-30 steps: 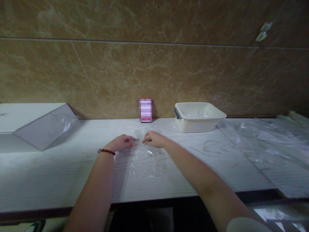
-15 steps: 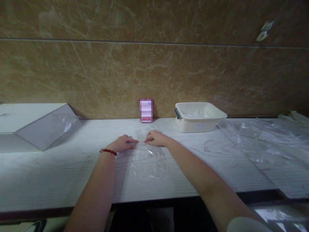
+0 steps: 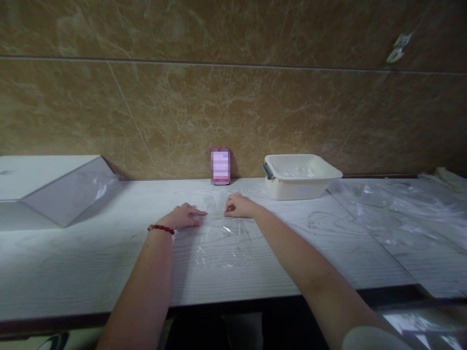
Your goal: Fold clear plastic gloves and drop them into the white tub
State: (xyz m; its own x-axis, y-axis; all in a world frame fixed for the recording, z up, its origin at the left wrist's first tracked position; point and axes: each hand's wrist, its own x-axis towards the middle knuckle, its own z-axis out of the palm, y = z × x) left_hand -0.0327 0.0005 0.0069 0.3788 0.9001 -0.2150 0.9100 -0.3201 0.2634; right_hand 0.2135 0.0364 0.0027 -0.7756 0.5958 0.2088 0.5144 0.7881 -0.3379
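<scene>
Left hand [image 3: 184,217]: fingers lying flat, pressing the clear plastic bag [image 3: 224,240].
Right hand [image 3: 239,206]: fingers curling, grip unclear, drawing away rightward.

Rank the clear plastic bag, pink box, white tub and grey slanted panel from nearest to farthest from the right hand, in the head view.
1. clear plastic bag, directly at the right hand
2. pink box, behind it at the wall
3. white tub, back right
4. grey slanted panel, far left

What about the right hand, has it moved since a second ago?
Yes: the right hand slid slightly right, toward the white tub.
</scene>
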